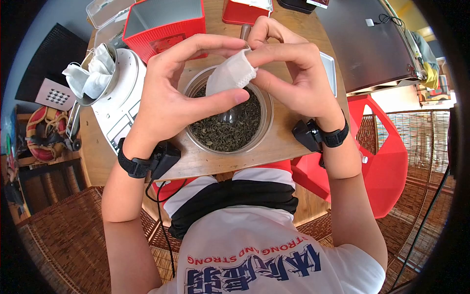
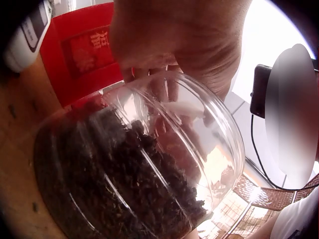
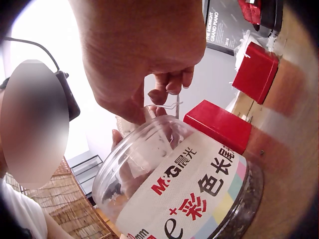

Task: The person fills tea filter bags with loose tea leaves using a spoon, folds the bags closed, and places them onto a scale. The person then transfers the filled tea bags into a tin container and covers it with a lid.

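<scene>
Over a clear round tub [image 1: 268,122] of dark dried leaves [image 1: 230,132], both hands hold a small white mesh bag [image 1: 226,76]. The left hand [image 1: 171,93] has its thumb on the bag's near side and its fingers on the far side. At the bag's stitched edge, the right hand [image 1: 298,73] pinches with thumb and index finger. A spoon's handle [image 1: 246,31] rises behind the bag, and its bowl rests among the leaves. In the right wrist view, thin string [image 3: 167,105] runs by the right fingers, and the bag [image 3: 149,149] shows through the tub.
A red tin [image 1: 166,24] stands behind the left hand. On the left, a metal bowl [image 1: 113,73] with white bags [image 1: 95,73] sits on a white scale [image 1: 129,81]. A smaller red box [image 1: 245,13] is at the back, and a red chair [image 1: 382,161] is at the right.
</scene>
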### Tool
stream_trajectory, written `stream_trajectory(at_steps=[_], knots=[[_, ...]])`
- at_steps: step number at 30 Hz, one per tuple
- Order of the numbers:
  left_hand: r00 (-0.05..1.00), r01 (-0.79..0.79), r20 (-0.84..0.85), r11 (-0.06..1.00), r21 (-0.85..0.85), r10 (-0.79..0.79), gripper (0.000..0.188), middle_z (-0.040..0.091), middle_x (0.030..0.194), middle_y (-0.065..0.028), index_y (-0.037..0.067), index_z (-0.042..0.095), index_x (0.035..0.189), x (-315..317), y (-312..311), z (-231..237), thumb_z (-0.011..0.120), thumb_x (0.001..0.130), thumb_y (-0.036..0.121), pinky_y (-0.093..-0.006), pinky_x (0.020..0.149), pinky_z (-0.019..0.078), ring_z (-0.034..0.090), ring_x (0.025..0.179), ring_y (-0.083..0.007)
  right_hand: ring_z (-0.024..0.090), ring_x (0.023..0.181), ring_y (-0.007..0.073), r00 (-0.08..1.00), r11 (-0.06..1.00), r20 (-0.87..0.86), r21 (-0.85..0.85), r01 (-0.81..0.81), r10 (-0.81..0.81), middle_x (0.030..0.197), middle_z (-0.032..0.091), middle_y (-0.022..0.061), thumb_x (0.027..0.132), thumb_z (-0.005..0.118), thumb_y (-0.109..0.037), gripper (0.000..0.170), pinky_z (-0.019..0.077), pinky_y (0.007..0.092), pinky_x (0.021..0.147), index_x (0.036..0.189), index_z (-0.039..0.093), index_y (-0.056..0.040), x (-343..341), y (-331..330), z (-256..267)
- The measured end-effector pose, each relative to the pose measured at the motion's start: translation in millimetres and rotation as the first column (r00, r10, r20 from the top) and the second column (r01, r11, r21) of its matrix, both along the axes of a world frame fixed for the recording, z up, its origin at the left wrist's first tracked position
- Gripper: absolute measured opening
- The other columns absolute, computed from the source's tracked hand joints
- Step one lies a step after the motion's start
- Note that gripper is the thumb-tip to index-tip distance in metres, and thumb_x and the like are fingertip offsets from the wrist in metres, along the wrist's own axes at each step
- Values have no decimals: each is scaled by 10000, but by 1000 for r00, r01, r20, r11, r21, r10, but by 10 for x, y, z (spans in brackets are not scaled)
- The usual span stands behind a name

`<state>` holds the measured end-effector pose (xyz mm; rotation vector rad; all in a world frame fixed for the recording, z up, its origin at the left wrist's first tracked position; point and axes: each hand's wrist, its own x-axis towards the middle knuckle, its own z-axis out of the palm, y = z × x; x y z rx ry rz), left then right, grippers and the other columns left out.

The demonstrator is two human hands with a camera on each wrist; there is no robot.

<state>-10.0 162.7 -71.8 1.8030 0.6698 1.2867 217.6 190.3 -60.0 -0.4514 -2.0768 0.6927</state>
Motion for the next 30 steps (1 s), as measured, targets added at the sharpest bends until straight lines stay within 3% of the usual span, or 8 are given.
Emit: stream_trajectory(at_steps=[10,16,18,19,21,22,26,30], knots=[[998,-32,-46,999,-31,30,302,756,1026,-47,0,716,1127,-31,-7,-33,809,851,79,-271,939,503,677,994,-99,570,908,201,999,999,36,12,35,-35,910,574,59,799,742,-5,170,461,326,847,969,752,-24,-6,-36,48],[999,-47,-4,993,-108,47,268,753,1033,-42,-13,717,1127,-6,-39,-17,795,885,73,-255,912,507,675,980,-88,575,903,163,998,999,18,-2,53,-53,969,643,50,863,738,-49,216,466,313,869,1078,736,-37,6,-49,79],[996,-27,76,983,-182,42,252,750,1053,-46,-21,709,1152,-1,-45,-31,768,925,71,-257,909,514,674,983,-87,528,930,146,985,982,-54,-106,157,-163,1040,621,73,942,736,-238,337,415,301,898,1157,668,13,8,-36,45],[996,-27,77,983,-182,42,252,750,1053,-46,-21,709,1152,-10,-42,-38,768,925,71,-257,909,514,674,983,-87,528,930,146,985,982,-54,-106,157,-163,1040,621,73,942,736,-238,337,415,301,898,1157,668,13,8,-30,45],[999,-13,45,977,-215,23,259,734,1110,-68,-11,658,1233,-38,-28,-50,651,1028,147,-254,860,544,687,975,-105,503,911,106,942,930,-120,-240,280,-315,1026,608,30,932,707,-20,279,417,278,892,1201,645,18,3,-12,46],[999,-13,45,977,-215,24,259,734,1110,-68,-11,658,1233,-39,-25,-51,651,1028,147,-254,860,544,687,975,-105,555,921,91,925,921,-163,-250,298,-343,1038,643,41,954,674,-4,229,452,256,878,1182,664,25,-9,19,15],[996,-55,62,974,-218,70,290,744,1069,-67,-12,655,1233,-25,-28,-52,607,1062,217,-254,836,555,705,935,-109,620,926,95,953,948,-71,-148,281,-294,1000,708,21,951,723,-121,289,494,269,895,1224,700,-30,-33,84,-113],[987,-77,118,973,-216,104,307,748,1049,-66,-7,657,1233,-18,-18,-54,603,1065,244,-250,828,557,711,938,-111,628,925,92,980,956,-82,-249,155,-180,989,714,19,957,709,-96,312,503,269,869,1261,692,-29,-87,79,-178]])
